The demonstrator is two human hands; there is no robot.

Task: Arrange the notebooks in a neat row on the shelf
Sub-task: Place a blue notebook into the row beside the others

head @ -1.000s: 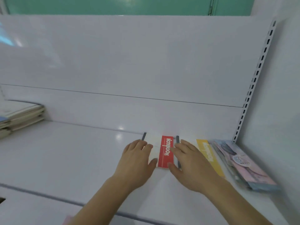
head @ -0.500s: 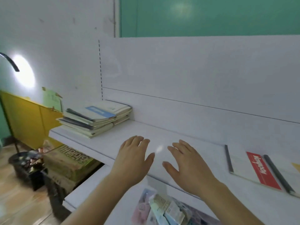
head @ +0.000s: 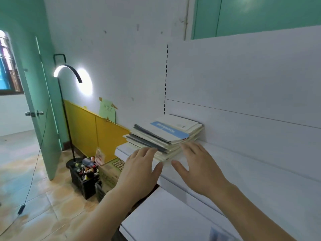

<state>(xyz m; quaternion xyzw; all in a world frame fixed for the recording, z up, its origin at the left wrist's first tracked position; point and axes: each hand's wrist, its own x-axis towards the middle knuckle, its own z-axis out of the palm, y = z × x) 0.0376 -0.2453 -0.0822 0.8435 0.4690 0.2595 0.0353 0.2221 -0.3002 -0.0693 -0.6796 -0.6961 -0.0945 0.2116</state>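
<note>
your left hand (head: 139, 173) and right hand (head: 199, 169) are both flat with fingers spread, holding nothing, and they've come up to the stack of notebooks (head: 166, 134) at the left end of the shelf (head: 260, 180). half a second ago they hovered over bare shelf with that stack off to the left; now your left fingertips (head: 151, 150) reach its front edge, right ones just beside its near corner. can't tell if they're actually touching. the red-banded notebook from before is out of view.
</note>
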